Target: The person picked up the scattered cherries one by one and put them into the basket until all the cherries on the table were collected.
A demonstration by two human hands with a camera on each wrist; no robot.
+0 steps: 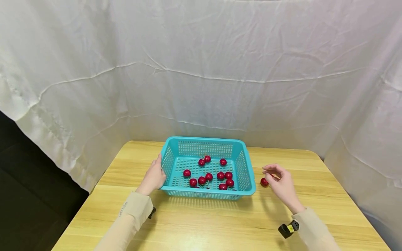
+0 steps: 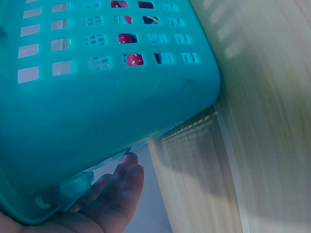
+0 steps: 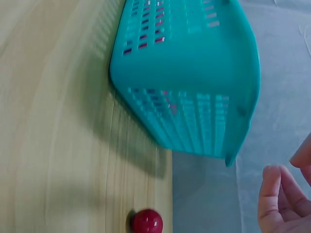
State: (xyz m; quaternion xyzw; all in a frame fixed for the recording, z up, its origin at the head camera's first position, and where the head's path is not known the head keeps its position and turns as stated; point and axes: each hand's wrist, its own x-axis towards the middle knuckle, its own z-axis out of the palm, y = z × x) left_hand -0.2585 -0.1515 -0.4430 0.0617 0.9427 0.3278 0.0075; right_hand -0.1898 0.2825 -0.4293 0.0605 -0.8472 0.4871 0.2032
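Note:
A turquoise plastic basket (image 1: 207, 192) with perforated walls stands on the wooden table, with several red cherries (image 1: 202, 180) on its floor. My left hand (image 1: 156, 176) grips the basket's left rim; in the left wrist view its fingers (image 2: 131, 187) curl under the rim along the outer wall. To the right of the basket, my right hand (image 1: 282, 186) hovers near a loose cherry (image 1: 264, 182) on the table. A gap shows between its thumb and fingers (image 3: 270, 191) in the right wrist view, with nothing held. Another bit of red is partly hidden behind that hand.
The wooden table (image 1: 194, 226) carries the basket and the loose cherry (image 3: 147, 221). Pale fabric curtains (image 1: 201, 69) hang behind the table and at its sides. Dark cloth (image 1: 31, 188) lies beyond the left edge.

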